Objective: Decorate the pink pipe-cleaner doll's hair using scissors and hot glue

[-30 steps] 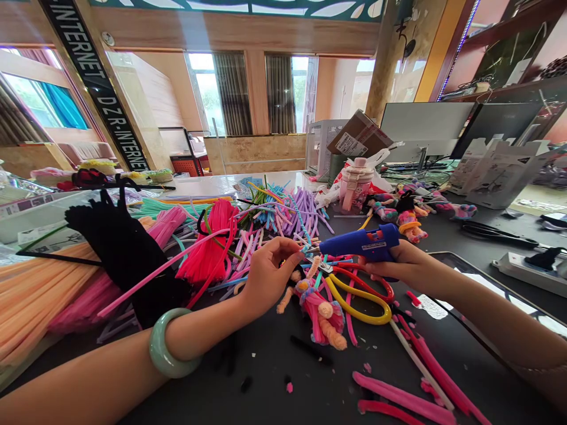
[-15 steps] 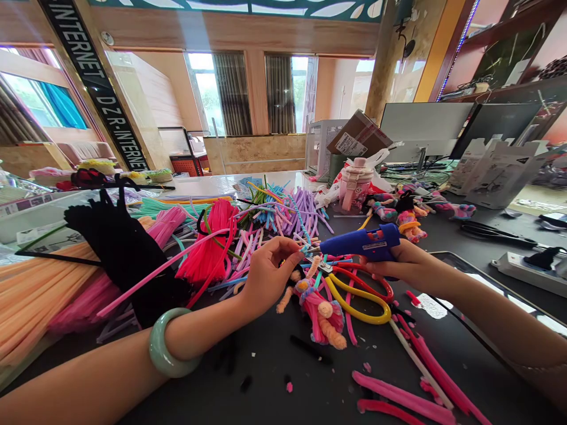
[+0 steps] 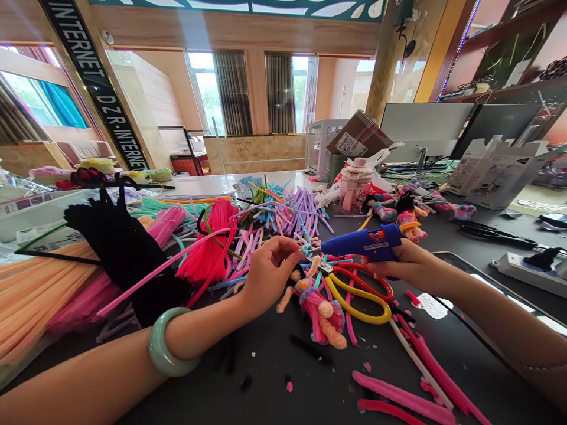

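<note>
Between thumb and fingertips, my left hand [image 3: 273, 273] pinches a light-blue twisted pipe cleaner [image 3: 303, 231], whose long end rises toward the back. My right hand [image 3: 405, 262] grips a blue glue gun [image 3: 363, 243], its nozzle pointing left and at or very near the pinched end; whether they touch I cannot tell. Just below lies a pipe-cleaner doll [image 3: 319, 313] with peach limbs, black hair and a pink dress, its head partly behind my left hand. Beside the doll are scissors with red and yellow handles [image 3: 370, 310], under the glue gun.
Bundled pipe cleaners in black [image 3: 128, 260], hot pink [image 3: 212, 239], peach [image 3: 48, 295] and purple [image 3: 310, 206] crowd the left and back. Finished dolls [image 3: 407, 215] and a pink bottle [image 3: 355, 183] stand behind. A power strip [image 3: 531, 273] sits right; loose pink pieces [image 3: 398, 395] lie in front.
Almost nothing differs. The glue gun and my right hand have shifted very slightly; my left hand keeps its pinch in the same place.
</note>
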Tool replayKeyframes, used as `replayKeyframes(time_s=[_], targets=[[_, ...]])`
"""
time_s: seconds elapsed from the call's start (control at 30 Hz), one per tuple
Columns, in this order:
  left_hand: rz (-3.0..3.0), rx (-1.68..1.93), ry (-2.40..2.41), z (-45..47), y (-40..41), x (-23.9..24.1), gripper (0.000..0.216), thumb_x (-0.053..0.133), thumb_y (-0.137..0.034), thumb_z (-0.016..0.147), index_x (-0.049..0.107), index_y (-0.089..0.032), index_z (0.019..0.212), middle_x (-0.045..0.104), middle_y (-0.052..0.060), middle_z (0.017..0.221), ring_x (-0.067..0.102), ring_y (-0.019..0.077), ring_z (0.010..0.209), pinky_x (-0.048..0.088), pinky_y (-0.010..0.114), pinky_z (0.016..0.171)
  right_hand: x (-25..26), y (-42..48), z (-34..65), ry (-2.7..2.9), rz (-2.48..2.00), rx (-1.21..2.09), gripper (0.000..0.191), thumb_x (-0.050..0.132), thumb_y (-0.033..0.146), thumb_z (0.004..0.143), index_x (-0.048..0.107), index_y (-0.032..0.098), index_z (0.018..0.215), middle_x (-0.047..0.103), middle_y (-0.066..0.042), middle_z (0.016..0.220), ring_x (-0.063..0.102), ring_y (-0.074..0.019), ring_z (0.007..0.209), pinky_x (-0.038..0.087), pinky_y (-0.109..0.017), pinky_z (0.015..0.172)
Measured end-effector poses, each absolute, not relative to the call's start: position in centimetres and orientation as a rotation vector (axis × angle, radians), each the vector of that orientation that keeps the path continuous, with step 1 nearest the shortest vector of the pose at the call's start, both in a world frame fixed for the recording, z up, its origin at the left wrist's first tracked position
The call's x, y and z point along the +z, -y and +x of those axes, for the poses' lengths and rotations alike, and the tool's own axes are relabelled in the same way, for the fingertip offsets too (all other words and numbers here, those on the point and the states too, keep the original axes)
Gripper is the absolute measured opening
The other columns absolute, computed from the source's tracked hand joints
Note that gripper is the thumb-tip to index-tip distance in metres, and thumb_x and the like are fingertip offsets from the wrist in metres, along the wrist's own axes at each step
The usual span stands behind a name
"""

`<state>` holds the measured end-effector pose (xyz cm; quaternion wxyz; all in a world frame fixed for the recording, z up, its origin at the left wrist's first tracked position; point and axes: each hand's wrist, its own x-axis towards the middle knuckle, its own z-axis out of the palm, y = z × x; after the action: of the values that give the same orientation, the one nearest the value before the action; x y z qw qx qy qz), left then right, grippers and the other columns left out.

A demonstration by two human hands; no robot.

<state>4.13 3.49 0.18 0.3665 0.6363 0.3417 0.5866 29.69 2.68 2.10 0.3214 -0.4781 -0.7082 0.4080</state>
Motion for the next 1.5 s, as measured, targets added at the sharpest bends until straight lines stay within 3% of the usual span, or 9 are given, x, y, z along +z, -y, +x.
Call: replayKeyframes(time_s=[1.1,1.3,1.4,1.5], targets=[[1.593,1.551,-0.87,4.1,-3.5,0.1,0.01,0.066,-0.021,0.071,0.057,-0.017,0.073,0.058,-0.001,0.071,0.056,0.0107,0.068,0.047,0.021,0.066,2.3,-2.7,29.7,1.898,-1.27,0.948,0.033,0.068,0.052,0.069,0.066,0.019,0.075,0.058,0.0,0.063,0.05,-0.0149,0.06,0.042,-0.028,0.055],[1.579,1.54,-0.873,4.0,-3.5,0.2,0.011,0.066,-0.022,0.071,0.056,-0.017,0.075,0.057,-0.001,0.073,0.056,0.0107,0.07,0.047,0.021,0.067,2.7,-3.5,29.7,1.699,-1.355,0.695,0.03,0.065,0.045,0.068,0.065,0.019,0.08,0.068,-0.005,0.082,0.055,-0.0165,0.062,0.045,-0.031,0.059],[1.6,1.535,-0.881,4.0,-3.5,0.2,0.012,0.065,-0.023,0.072,0.056,-0.017,0.076,0.058,-0.001,0.074,0.056,0.0108,0.07,0.047,0.021,0.066,2.1,-4.7,30.5,1.623,-1.535,0.535,0.029,0.061,0.044,0.068,0.064,0.018,0.08,0.069,-0.006,0.075,0.056,-0.0174,0.06,0.045,-0.032,0.058],[1.627,1.54,-0.879,4.0,-3.5,0.1,0.012,0.065,-0.024,0.072,0.058,-0.017,0.079,0.059,0.0,0.076,0.058,0.012,0.072,0.048,0.023,0.068,1.2,-5.8,31.4,1.587,-1.665,0.448,0.025,0.062,0.042,0.065,0.063,0.018,0.068,0.063,-0.003,0.057,0.056,-0.0185,0.054,0.043,-0.031,0.054]])
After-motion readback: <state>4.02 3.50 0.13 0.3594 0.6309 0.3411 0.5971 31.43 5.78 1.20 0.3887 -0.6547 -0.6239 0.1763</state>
